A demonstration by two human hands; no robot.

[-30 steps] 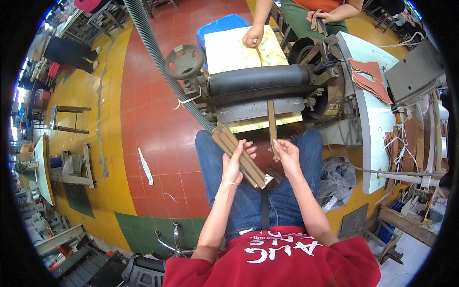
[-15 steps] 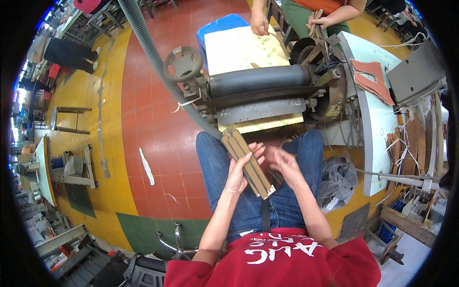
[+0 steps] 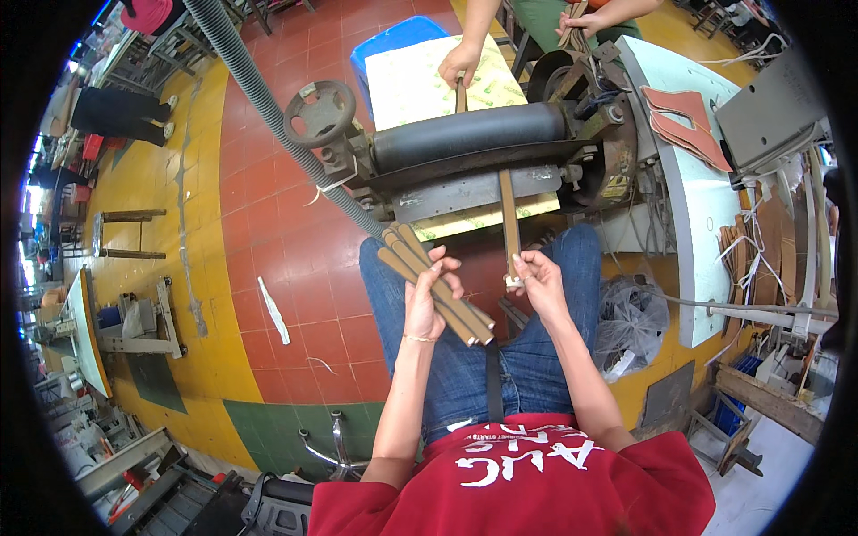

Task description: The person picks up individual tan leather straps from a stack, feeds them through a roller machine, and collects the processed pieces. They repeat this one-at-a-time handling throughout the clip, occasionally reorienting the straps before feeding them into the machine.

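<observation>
A fanned bundle of brown leather straps [image 3: 435,290] rests in my left hand [image 3: 425,299], its fingers curled round the strips above my left thigh. My right hand [image 3: 539,284] pinches the near end of a single brown strap [image 3: 509,214], where a small whitish tip shows. The strap's far end lies on the metal plate [image 3: 478,194] at the front of the roller machine [image 3: 469,137]. Across the machine a co-worker's hand [image 3: 460,62] touches another strap [image 3: 461,96] by the black roller. The co-worker's other hand [image 3: 585,20] holds several straps.
A grey ribbed hose [image 3: 259,98] slants down left of the machine, beside its handwheel [image 3: 320,114]. Reddish leather pieces [image 3: 686,125] lie on the pale side table [image 3: 693,232] at right. Below it sits a clear plastic bag [image 3: 630,322]. A blue bin [image 3: 393,40] stands behind the machine.
My right hand has taken one strap apart from the bundle and moved it forward onto the plate. The bundle in my left hand has fanned out. The co-worker's hand has moved closer to the roller.
</observation>
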